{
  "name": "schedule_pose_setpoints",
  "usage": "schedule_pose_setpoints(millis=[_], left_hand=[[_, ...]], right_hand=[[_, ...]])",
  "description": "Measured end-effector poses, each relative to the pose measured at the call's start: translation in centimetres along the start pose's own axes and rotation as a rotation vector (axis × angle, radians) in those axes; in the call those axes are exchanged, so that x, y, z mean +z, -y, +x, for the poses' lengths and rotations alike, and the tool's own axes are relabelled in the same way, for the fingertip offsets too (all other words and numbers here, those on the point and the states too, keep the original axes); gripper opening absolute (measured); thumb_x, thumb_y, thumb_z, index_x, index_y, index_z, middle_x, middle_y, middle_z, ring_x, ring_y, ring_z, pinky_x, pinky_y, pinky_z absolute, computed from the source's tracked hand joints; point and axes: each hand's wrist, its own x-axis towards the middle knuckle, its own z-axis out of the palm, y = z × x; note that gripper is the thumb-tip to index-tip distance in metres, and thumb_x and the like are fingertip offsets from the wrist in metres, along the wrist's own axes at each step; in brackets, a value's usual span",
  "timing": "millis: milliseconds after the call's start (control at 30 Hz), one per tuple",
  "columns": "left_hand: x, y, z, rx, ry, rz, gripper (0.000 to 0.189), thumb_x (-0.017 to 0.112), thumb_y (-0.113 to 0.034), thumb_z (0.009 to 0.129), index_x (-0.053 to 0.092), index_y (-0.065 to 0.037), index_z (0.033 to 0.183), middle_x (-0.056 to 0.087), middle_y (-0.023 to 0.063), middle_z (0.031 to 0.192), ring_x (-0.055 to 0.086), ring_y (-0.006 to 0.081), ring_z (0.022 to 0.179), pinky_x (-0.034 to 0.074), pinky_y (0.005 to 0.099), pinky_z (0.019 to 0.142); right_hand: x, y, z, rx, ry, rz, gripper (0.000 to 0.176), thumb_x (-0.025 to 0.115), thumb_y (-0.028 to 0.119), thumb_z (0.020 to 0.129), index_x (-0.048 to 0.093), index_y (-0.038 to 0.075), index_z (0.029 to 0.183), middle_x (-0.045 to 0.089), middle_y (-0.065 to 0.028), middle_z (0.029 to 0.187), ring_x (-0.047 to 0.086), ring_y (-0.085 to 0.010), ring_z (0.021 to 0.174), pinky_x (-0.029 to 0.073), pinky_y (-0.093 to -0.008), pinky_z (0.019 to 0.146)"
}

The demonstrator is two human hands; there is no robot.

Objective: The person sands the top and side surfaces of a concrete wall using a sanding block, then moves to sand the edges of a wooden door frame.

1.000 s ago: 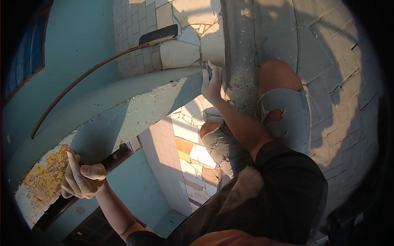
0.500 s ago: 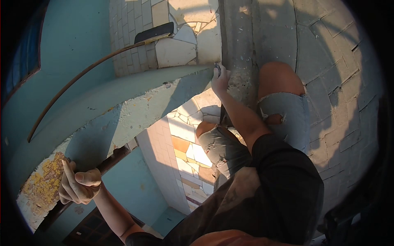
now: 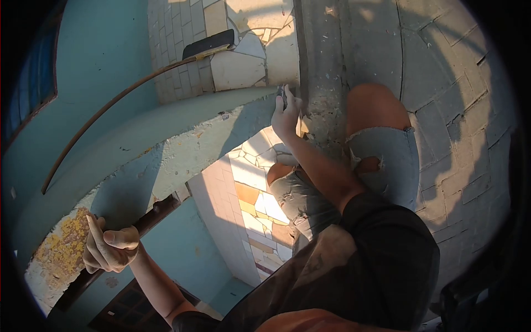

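Note:
My left hand (image 3: 110, 246) is at the lower left, beside the yellow, peeling patch (image 3: 63, 243) on the ledge. Its index finger points out, the other fingers are loosely bent, and nothing shows in it. My right hand (image 3: 286, 113) is closed on a small dark object (image 3: 281, 94), mostly covered by the fingers, at the far end of the ledge. The pale green ledge (image 3: 188, 157) has chipped paint along its edge and runs between my two hands.
A black-headed broom (image 3: 210, 44) with a long curved handle (image 3: 105, 105) leans beyond the ledge. A dark pipe or rail (image 3: 157, 216) runs below the ledge. My bent knees (image 3: 376, 110) are over grey paving (image 3: 442, 133). Broken-tile flooring (image 3: 238, 69) shows beyond.
My right hand has shifted slightly left along the ledge with the dark object, and its fingers have changed pose. My left hand has hardly moved.

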Motion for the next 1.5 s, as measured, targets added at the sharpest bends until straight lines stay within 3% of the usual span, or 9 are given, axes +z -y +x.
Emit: schedule_pose_setpoints(millis=[167, 300, 467, 667, 800, 933, 1200, 1300, 1500], left_hand=[[-0.1, -0.2, 0.0, -0.028, 0.026, -0.02, 0.051, 0.041, -0.03, 0.109, 0.082, -0.003, 0.095, 0.067, -0.0067, 0.062, 0.05, 0.0085, 0.062, 0.033, 0.027, 0.072], [-0.1, -0.5, 0.1, -0.012, 0.007, -0.002, 0.052, 0.04, -0.031, 0.109, 0.083, -0.004, 0.096, 0.067, -0.0074, 0.062, 0.048, 0.009, 0.063, 0.032, 0.0266, 0.072], [0.1, -0.5, -0.1, -0.037, 0.012, -0.002, 0.052, 0.039, -0.032, 0.11, 0.083, -0.006, 0.096, 0.068, -0.0077, 0.063, 0.046, 0.0092, 0.065, 0.032, 0.0272, 0.069], [-0.1, -4.3, 0.9, -0.021, 0.265, 0.247, 0.044, 0.048, -0.051, 0.104, 0.085, -0.027, 0.097, 0.08, -0.0127, 0.103, 0.068, 0.0161, 0.107, 0.042, 0.0313, 0.099], [-0.6, -7.4, 1.7, 0.123, 0.699, 0.182, 0.078, 0.042, -0.09, 0.086, 0.072, -0.034, 0.132, 0.066, -0.0076, 0.142, 0.058, 0.0197, 0.136, 0.035, 0.0435, 0.117], [-0.7, -7.9, 2.7, 0.269, 1.113, 0.005, 0.094, 0.086, -0.056, 0.073, 0.045, -0.038, 0.155, 0.055, -0.0067, 0.151, 0.05, 0.0194, 0.143, 0.026, 0.0539, 0.128], [0.4, -8.9, 2.3, 0.337, 1.056, -0.01, 0.107, 0.079, -0.005, 0.066, 0.038, -0.036, 0.16, 0.056, 0.0038, 0.135, 0.055, 0.0228, 0.129, 0.038, 0.0501, 0.123], [0.5, -9.0, 2.2, 0.27, 1.067, -0.079, 0.111, 0.087, -0.012, 0.063, 0.037, -0.037, 0.16, 0.055, 0.0019, 0.136, 0.054, 0.0223, 0.129, 0.037, 0.0507, 0.123], [0.5, -9.0, 2.9, 0.367, 1.03, 0.018, 0.082, 0.079, -0.031, 0.078, 0.048, -0.037, 0.154, 0.058, -0.0009, 0.128, 0.058, 0.019, 0.122, 0.042, 0.0494, 0.119]], right_hand=[[-1.2, 5.3, -3.3, -0.526, 0.182, 0.223, 0.053, 0.066, 0.006, 0.097, 0.054, 0.005, 0.148, 0.051, -0.0197, 0.116, 0.052, -0.0327, 0.104, 0.044, -0.0396, 0.097], [0.4, -9.0, 2.7, 0.012, -0.026, -0.175, 0.049, 0.06, 0.017, 0.103, 0.053, 0.005, 0.15, 0.052, -0.0167, 0.109, 0.053, -0.0331, 0.096, 0.046, -0.0424, 0.092], [-1.7, 8.8, -5.8, -0.429, 0.21, 0.237, 0.057, 0.064, 0.003, 0.098, 0.048, 0.002, 0.153, 0.055, -0.0183, 0.115, 0.053, -0.0296, 0.103, 0.045, -0.0373, 0.095], [0.0, -9.4, 2.5, -0.048, 0.001, -0.174, 0.052, 0.06, 0.018, 0.102, 0.052, 0.008, 0.153, 0.049, -0.0171, 0.108, 0.048, -0.0314, 0.1, 0.044, -0.0411, 0.092], [-0.4, 4.3, -3.5, -0.202, 0.124, 0.174, 0.056, 0.065, 0.011, 0.1, 0.05, 0.007, 0.154, 0.045, -0.0142, 0.11, 0.047, -0.0257, 0.102, 0.044, -0.0354, 0.095], [-1.0, 5.6, -3.3, -0.518, 0.209, 0.237, 0.055, 0.066, 0.006, 0.098, 0.053, 0.005, 0.151, 0.045, -0.0137, 0.11, 0.049, -0.0248, 0.097, 0.044, -0.0342, 0.091], [-0.8, 9.1, -4.6, -0.264, 0.13, 0.177, 0.053, 0.066, 0.014, 0.099, 0.054, 0.008, 0.151, 0.048, -0.0189, 0.109, 0.049, -0.0312, 0.096, 0.045, -0.0405, 0.091], [-1.9, 11.2, -4.9, -0.683, 0.306, 0.25, 0.055, 0.07, 0.006, 0.094, 0.056, 0.002, 0.147, 0.045, -0.017, 0.109, 0.049, -0.0294, 0.096, 0.047, -0.0372, 0.084], [-0.4, -3.5, 0.5, 0.026, 0.078, -0.139, 0.053, 0.052, 0.017, 0.108, 0.041, 0.004, 0.158, 0.045, -0.0144, 0.109, 0.047, -0.028, 0.1, 0.043, -0.0386, 0.096]])
